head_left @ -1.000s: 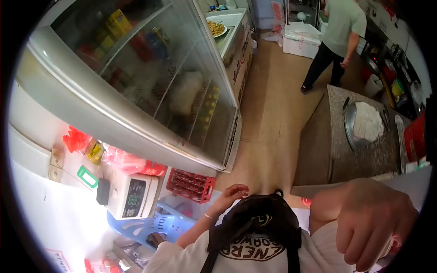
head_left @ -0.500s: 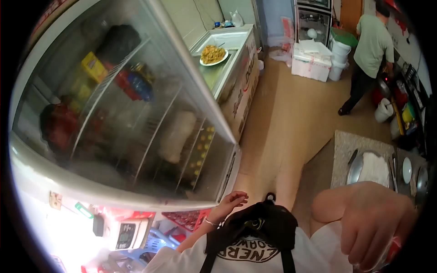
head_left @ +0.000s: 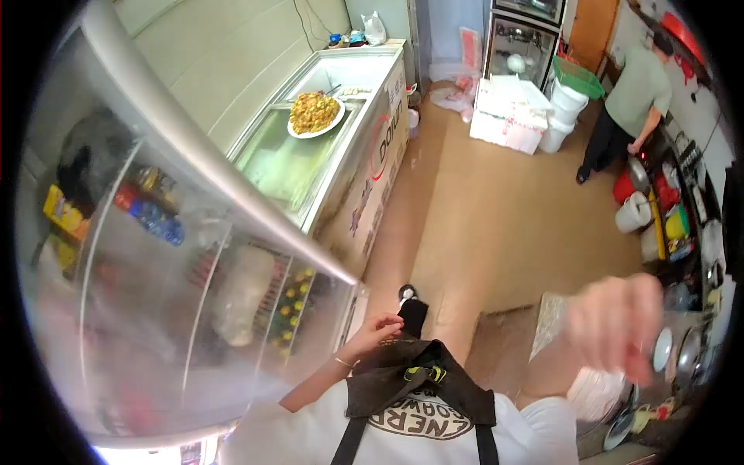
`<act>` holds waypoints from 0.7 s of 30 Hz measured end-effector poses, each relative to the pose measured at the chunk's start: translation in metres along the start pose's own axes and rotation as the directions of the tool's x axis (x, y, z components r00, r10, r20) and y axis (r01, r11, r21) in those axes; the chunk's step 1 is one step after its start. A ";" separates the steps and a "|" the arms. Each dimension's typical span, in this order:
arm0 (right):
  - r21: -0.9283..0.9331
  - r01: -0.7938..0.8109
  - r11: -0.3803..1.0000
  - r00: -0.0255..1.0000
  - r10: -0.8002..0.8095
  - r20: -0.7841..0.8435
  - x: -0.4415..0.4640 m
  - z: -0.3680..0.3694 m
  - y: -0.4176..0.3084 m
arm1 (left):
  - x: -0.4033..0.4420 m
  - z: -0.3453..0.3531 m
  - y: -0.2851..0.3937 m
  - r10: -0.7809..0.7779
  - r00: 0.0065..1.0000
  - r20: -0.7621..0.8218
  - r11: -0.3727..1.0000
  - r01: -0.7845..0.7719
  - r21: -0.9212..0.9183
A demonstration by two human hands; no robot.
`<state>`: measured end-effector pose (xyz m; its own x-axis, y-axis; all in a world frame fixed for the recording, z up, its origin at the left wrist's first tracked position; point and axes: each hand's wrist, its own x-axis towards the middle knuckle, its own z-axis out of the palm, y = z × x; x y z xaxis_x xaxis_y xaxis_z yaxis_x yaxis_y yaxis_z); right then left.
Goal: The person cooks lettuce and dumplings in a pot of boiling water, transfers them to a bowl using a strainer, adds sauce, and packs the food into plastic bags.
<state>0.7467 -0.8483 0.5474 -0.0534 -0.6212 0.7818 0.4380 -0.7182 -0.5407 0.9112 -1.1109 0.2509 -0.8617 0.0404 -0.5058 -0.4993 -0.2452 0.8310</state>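
My left hand (head_left: 378,332) hangs loosely beside the dark apron (head_left: 418,380) I wear, its fingers partly stretched out with nothing seen in them. A bracelet circles that wrist. On the right, my right hand (head_left: 616,322) is raised close to the camera and smeared by motion. Whether its fingers hold anything cannot be made out. Nearest to my left hand is the edge of a glass-fronted fridge (head_left: 294,248), with bottles and packets on wire shelves inside. Past the fridge, a white plate of yellow-brown food (head_left: 314,114) rests on a chest freezer (head_left: 380,155).
A person (head_left: 632,101) stands at the cooking counter along the right wall. White foam boxes (head_left: 508,116) and stacked buckets (head_left: 566,108) stand at the back. The brown floor (head_left: 496,225) runs between freezer and counter. Bowls and pans lie at the lower right.
My view has shifted forward past the fridge, so freezer and plate appear farther left. A foot has come into view ahead. My right hand has moved up and become blurred.
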 end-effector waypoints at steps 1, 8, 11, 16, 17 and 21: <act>0.008 0.071 0.997 0.990 -0.070 -0.122 -0.022 -0.037 0.020 | 0.024 -0.008 0.007 0.036 0.999 0.000 0.999 -0.036 0.022; 0.325 -0.946 0.010 -0.292 0.409 -0.864 -0.225 -0.208 0.144 | 0.169 -0.069 0.102 0.143 0.989 -0.047 0.980 -0.135 0.148; -0.026 -0.967 -0.254 -0.102 0.477 -0.873 -0.345 -0.217 0.196 | 0.208 -0.095 0.139 0.206 0.977 -0.062 0.958 -0.188 0.216; 0.454 -0.875 0.169 -0.248 0.649 -0.719 -0.362 -0.297 0.208 | 0.247 -0.125 0.180 0.165 0.982 -0.095 0.966 -0.141 0.216; 0.456 -0.876 0.157 -0.252 0.657 -0.711 -0.360 -0.314 0.202 | 0.256 -0.129 0.182 0.160 0.981 -0.106 0.969 -0.135 0.207; 0.472 -0.869 -0.149 -0.428 0.704 -0.566 -0.252 -0.407 0.160 | 0.295 -0.155 0.193 0.200 0.950 -0.240 0.975 -0.167 0.149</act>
<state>0.4647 -0.9340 0.1379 -0.1770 -0.4175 -0.8913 0.4044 0.7948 -0.4526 0.5746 -1.2960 0.2263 -0.8965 -0.2432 -0.3703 -0.3561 -0.1016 0.9289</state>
